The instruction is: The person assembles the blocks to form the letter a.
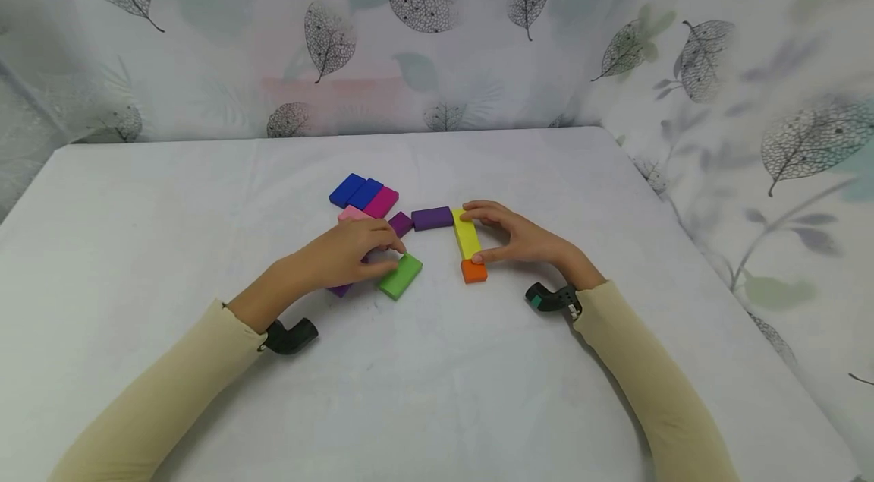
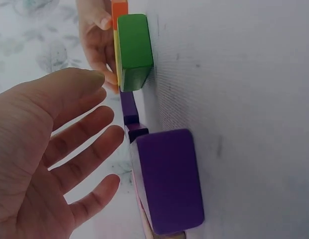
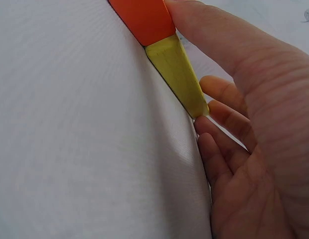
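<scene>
With the thumb by the joint of an orange block [image 1: 474,272] and a yellow block [image 1: 467,236], my right hand [image 1: 522,236] holds the yellow one, its fingers at the far end. In the right wrist view the thumb touches the orange block [image 3: 150,20] and fingertips meet the end of the yellow block [image 3: 180,74]. My left hand [image 1: 344,254] hovers over the left blocks, fingers relaxed and apart, gripping nothing. Its fingertips are close to a green block [image 1: 400,276]. Below that hand a purple block [image 2: 169,181] is partly hidden in the head view.
A long purple block [image 1: 432,218] reaches the yellow block's far end, with a small purple block [image 1: 400,224] to its left. Behind lie two blue blocks, one at the far left [image 1: 347,190], a magenta block [image 1: 381,202] and a pink block [image 1: 354,213]. A white cloth [image 1: 437,391] covers the table.
</scene>
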Tool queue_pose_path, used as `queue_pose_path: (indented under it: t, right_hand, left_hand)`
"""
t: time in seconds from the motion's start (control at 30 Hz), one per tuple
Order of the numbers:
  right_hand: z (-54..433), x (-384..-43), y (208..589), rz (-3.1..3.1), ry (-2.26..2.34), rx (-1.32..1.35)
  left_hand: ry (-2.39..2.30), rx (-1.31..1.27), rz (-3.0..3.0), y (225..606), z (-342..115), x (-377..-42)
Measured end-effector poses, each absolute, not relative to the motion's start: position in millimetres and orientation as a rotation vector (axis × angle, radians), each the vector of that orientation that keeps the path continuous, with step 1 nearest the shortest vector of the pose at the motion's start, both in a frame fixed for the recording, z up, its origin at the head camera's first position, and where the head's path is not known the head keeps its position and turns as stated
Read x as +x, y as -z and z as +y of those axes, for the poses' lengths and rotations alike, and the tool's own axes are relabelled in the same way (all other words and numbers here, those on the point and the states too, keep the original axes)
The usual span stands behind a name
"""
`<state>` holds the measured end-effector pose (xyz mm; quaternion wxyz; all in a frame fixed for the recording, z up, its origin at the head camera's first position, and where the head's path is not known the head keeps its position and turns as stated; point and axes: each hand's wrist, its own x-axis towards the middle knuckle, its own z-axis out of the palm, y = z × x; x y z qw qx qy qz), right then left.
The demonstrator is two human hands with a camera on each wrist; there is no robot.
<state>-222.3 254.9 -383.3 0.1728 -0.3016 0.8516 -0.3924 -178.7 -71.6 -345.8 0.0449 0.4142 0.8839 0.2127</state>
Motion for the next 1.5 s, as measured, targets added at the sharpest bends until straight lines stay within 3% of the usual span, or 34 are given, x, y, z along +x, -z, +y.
queue_pose_path:
  t: [0.77, 1.5]
  right_hand:
    - [255, -223, 380, 2.427, 1.095, -0.850]
    - [252, -221, 381, 2.394, 1.153, -0.854]
  left_hand:
    - [-0.661, 0.930, 2.642, 342, -50, -154]
    - [-0.709, 0.982, 2.663, 348, -35, -150]
